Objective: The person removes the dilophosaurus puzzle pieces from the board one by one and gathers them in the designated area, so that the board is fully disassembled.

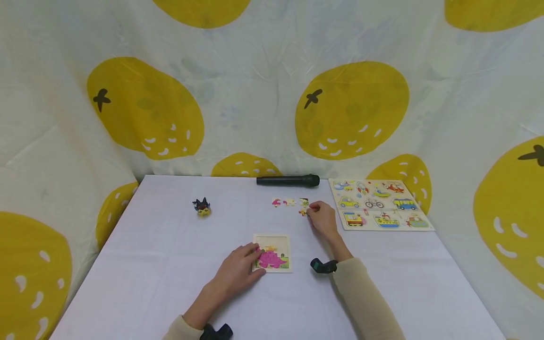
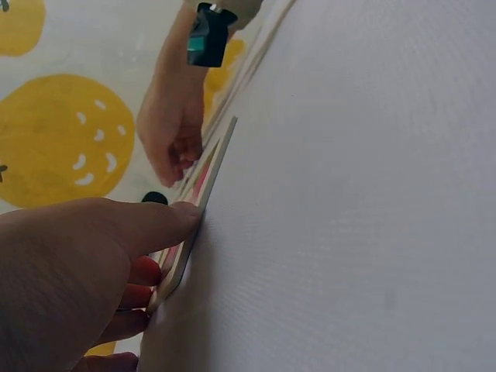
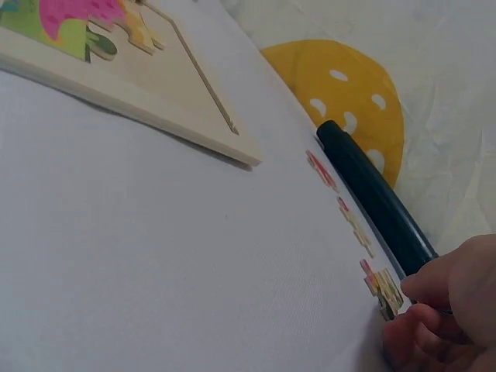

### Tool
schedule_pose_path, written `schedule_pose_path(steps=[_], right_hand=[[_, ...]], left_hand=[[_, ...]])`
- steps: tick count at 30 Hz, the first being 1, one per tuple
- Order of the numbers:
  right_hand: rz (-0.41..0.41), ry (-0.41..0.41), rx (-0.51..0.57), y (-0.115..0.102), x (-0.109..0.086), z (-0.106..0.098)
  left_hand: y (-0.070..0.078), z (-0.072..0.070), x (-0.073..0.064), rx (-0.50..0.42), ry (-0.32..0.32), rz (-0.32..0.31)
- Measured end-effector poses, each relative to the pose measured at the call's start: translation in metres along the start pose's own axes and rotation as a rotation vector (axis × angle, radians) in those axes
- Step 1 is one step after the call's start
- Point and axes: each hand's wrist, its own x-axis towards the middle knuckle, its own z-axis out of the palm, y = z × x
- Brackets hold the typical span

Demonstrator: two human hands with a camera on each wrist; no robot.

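Observation:
A square wooden jigsaw board (image 1: 291, 255) lies on the white table, partly filled with a pink dinosaur picture (image 1: 272, 259). My left hand (image 1: 239, 267) grips its left side, thumb along the near edge and fingers at the left rim. Farther back, my right hand (image 1: 323, 219) has curled fingers and pinches a small orange-toned jigsaw piece (image 1: 302, 213) at the fingertips. Other loose pieces lie in a row beside it: a pink one (image 1: 276, 202), a pale one (image 1: 290, 202) and a green-edged one (image 1: 303, 201). In the right wrist view, the board's far part (image 3: 167, 66) shows bare wood.
A black microphone (image 1: 288, 181) lies along the back edge, behind the pieces. At the right back is a wooden vehicle puzzle board (image 1: 381, 205). A small dark-haired toy figure (image 1: 202, 208) stands at the left. A curtain with yellow fruit prints (image 1: 352, 108) hangs behind the table.

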Motion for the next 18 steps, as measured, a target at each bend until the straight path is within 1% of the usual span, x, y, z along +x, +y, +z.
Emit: schedule_pose_path(steps=[5,7,13,16,18], right_hand=[[-0.043,-0.005,0.009,-0.008,-0.011,0.001],[-0.068,-0.011,0.011,-0.011,-0.016,0.002],[-0.157,-0.029,0.007,-0.022,-0.037,0.006],[-0.186,-0.047,-0.014,-0.025,-0.048,0.009],[-0.205,-0.060,-0.027,-0.027,-0.055,0.012]], left_hand=[[0.000,0.003,-0.002,0.030,0.010,0.029],[0.000,0.005,-0.004,0.046,0.033,0.062],[0.000,0.010,-0.006,0.076,0.128,0.162],[0.001,0.010,-0.006,0.084,0.144,0.190],[0.001,0.009,-0.006,0.091,0.140,0.195]])
